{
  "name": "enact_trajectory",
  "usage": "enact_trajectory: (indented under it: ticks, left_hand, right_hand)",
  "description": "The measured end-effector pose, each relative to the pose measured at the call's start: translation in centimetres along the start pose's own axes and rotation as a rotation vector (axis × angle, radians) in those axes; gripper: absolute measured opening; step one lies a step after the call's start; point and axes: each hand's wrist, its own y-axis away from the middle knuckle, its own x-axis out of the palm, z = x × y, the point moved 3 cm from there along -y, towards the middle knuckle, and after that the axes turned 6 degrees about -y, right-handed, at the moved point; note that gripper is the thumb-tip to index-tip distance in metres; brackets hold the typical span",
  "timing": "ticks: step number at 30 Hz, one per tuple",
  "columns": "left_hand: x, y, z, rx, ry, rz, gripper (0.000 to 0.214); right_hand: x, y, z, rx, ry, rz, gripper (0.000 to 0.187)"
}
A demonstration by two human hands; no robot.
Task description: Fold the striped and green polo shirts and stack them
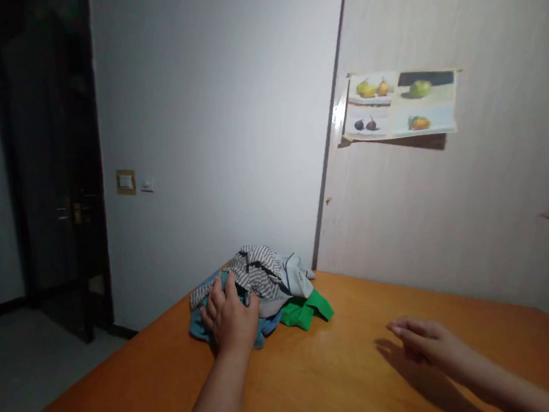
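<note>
A pale wall rises on the left and, past a dark seam, a light panel fills the right, above an orange-brown worktop that spans the near foreground. At far left, a dark door stands in shadow. A rumpled pile of clothes lies at the worktop's far side, left of center, with striped fabric on top, pale gray cloth at right, blue and teal along the near edge and a bright green garment at its right edge. A poster of painted fruit hangs on the panel. The person's left hand rests on the pile's near left side, fingers parted and thumb apart; whether it grips fabric cannot be told. The right hand, held above the worktop on the right, is narrow, thumb and fingertips close together. A light switch marks the left wall.
</note>
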Motion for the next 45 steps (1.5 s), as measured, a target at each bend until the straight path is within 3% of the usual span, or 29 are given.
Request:
enact_trajectory:
  ticks: [4, 6, 10, 14, 19, 27, 34, 45]
  left_hand:
    - [1.0, 0.0, 0.7, -0.006, -0.057, 0.077, 0.054]
    - [1.1, 0.0, 0.7, 0.014, -0.062, 0.071, 0.053]
    - [0.4, 0.0, 0.6, 0.039, -0.069, 0.023, 0.056]
    - [-1.0, 0.3, -0.5, 0.107, -0.049, -0.094, 0.061]
    - [-1.9, 2.3, -3.7, 0.364, -0.042, -0.192, 0.063]
    - [1.3, 5.6, -7.0, 0.881, -0.181, 0.083, 0.049]
    - [3.1, 5.2, -5.8, 0.739, -0.391, 0.275, 0.046]
    - [1.9, 4.0, -4.4, 0.7, -0.421, 0.234, 0.047]
  right_hand:
    - [-5.9, 2.5, -6.7, 0.044, 0.127, -0.179, 0.051]
    - [-8.1, 3.3, -9.2, 0.028, 0.195, -0.331, 0.05]
    - [-9.2, 4.2, -11.6, 0.012, 0.382, -0.414, 0.046]
    - [-8.6, 4.3, -11.3, 0.034, 0.484, -0.353, 0.042]
    - [-8.7, 4.0, -10.5, 0.021, 0.481, -0.292, 0.039]
    - [-8.3, 4.1, -9.3, 0.045, 0.479, -0.305, 0.027]
    - [-8.2, 4.1, -9.1, 0.052, 0.491, -0.295, 0.028]
    - [-8.1, 4.0, -10.1, 0.044, 0.471, -0.309, 0.03]
